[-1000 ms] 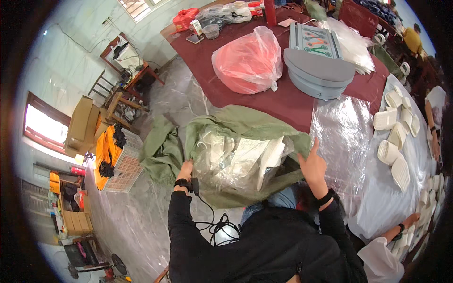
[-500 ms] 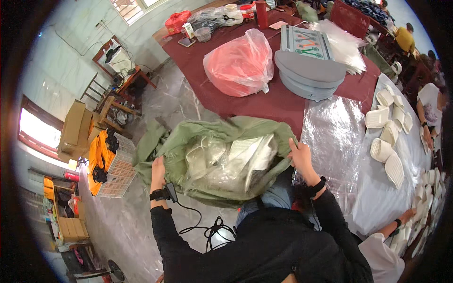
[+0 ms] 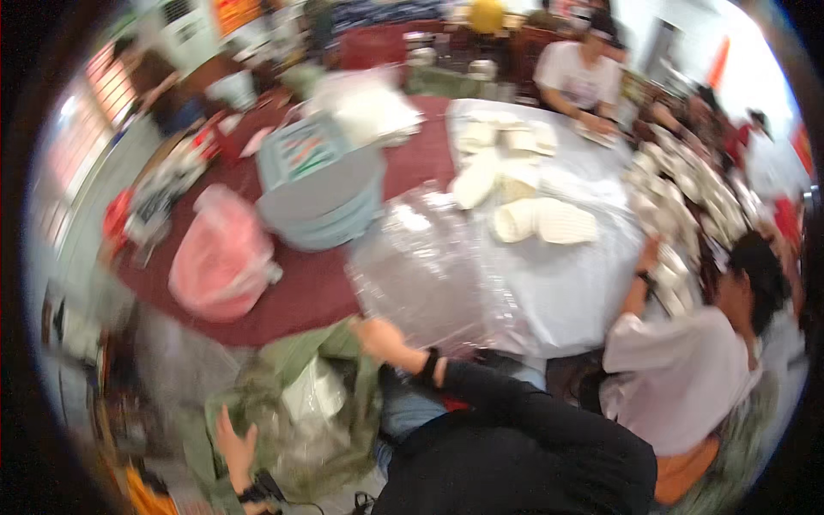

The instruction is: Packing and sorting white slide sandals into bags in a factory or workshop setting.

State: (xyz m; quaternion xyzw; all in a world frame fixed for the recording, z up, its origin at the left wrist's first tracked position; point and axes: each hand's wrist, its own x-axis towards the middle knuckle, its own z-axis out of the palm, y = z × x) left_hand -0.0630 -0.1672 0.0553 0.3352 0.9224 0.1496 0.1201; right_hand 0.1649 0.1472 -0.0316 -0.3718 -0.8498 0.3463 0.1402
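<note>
A green woven-looking sack (image 3: 270,369) gapes in front of me, with clear plastic-wrapped white pieces (image 3: 316,390) inside it. At its left side my left hand (image 3: 236,448) is open, the fingers spread beside the rim. My right hand (image 3: 384,342) pinches the sack's raised right rim, though motion blurs its fingertips. Just beyond that hand, a sheet of clear plastic (image 3: 429,270) lies over the table edge.
The dark red table (image 3: 313,287) bears a pink plastic bag (image 3: 223,257) and a grey-blue curved case (image 3: 326,193). Cream ribbed slipper-like pieces (image 3: 562,221) lie on a white sheet (image 3: 558,300). A co-worker in white (image 3: 678,373) sits close on the right; another person (image 3: 584,77) works across the table.
My view has swung to the right, so the sack now appears lower left. My left hand has released the sack's rim and spread its fingers.
</note>
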